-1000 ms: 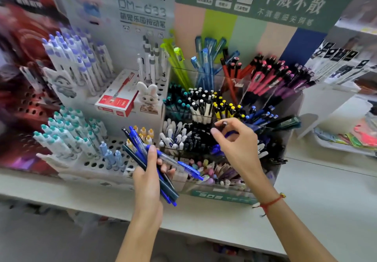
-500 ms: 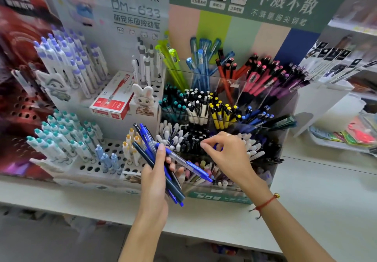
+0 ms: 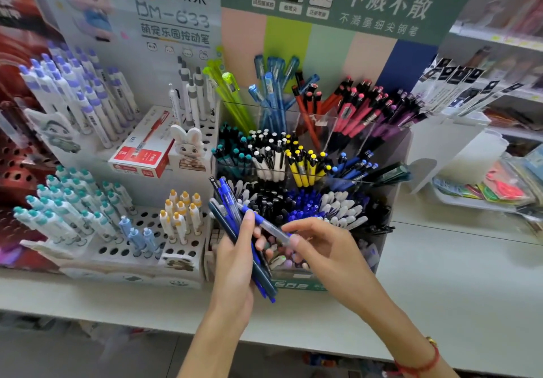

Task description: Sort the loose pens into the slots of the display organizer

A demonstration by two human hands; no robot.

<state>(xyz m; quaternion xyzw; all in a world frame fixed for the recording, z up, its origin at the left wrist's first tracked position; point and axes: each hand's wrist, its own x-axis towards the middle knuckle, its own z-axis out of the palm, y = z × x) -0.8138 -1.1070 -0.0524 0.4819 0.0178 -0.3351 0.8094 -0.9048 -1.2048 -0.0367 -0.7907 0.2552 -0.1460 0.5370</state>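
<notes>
My left hand (image 3: 235,263) grips a bundle of blue and dark pens (image 3: 232,219), held upright in front of the display organizer (image 3: 390,172). One clear pen with blue ends (image 3: 269,226) sticks out sideways from the bundle. My right hand (image 3: 326,248) pinches that pen's right end between thumb and forefinger. The organizer's clear slots hold pens grouped by colour: teal, white, yellow and blue caps in the middle row, black, blue and white in the row below. The lowest front row is partly hidden behind my hands.
A white perforated stand (image 3: 147,219) with teal, blue and orange-capped pens sits to the left, with a red box (image 3: 144,154) on its upper tier. Both displays rest on a pale shelf (image 3: 440,283). Coloured packets (image 3: 499,189) lie at the right.
My right hand left the middle of the organizer, came down and left to the bundle, and took hold of the sideways pen. The left hand stayed with its bundle.
</notes>
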